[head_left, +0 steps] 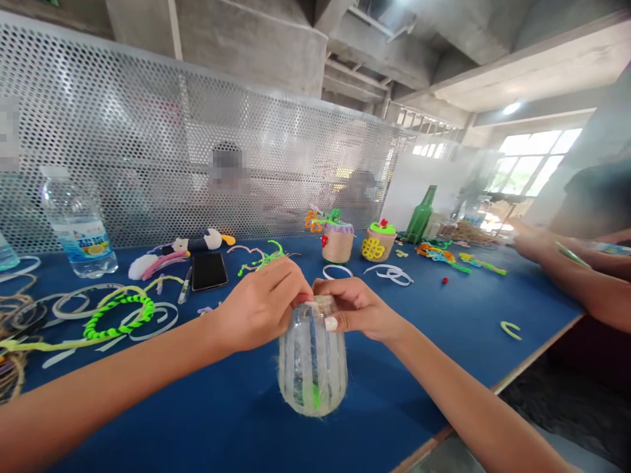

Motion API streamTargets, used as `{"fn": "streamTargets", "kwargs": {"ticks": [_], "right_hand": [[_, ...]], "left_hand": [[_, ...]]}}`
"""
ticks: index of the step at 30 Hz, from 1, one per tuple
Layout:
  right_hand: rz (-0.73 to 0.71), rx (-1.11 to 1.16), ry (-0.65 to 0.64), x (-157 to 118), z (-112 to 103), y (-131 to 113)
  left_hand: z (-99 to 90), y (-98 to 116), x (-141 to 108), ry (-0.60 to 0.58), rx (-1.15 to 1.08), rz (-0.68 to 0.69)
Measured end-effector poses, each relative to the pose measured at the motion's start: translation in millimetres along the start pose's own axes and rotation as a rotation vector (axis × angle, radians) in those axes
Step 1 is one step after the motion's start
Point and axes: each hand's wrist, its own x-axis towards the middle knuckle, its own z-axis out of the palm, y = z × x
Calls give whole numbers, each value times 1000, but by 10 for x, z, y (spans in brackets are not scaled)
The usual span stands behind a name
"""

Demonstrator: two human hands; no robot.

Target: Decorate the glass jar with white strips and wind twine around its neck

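A clear jar [314,361] with whitish vertical strips down its sides stands on the blue table [207,414], with fine fibres clinging to it. A bright green patch [315,396] shows low through its wall; whether it lies inside cannot be told. My right hand [362,307] grips the jar's neck, thumb in front and fingers curled behind the rim. On the other side, my left hand [261,303] is closed in a pinch at the rim. What those fingertips hold is hidden.
Left lie a green twisted ring [119,316], white bands, a phone [210,270] and a water bottle [81,230]. Behind the jar are two decorated pots [338,244], a green bottle [421,215] and a perforated screen [276,144]. Another person's arms [566,269] rest at right.
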Motion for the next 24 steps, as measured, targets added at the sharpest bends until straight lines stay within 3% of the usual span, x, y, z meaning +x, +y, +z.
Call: {"fn": "streamTargets", "kwargs": {"ticks": [13, 24], "right_hand": [[-51, -120, 54, -7, -51, 3], [-122, -268, 93, 17, -22, -36]], "left_hand": [[34, 159, 100, 56, -139, -568], [48, 152, 129, 128, -400, -812]]}}
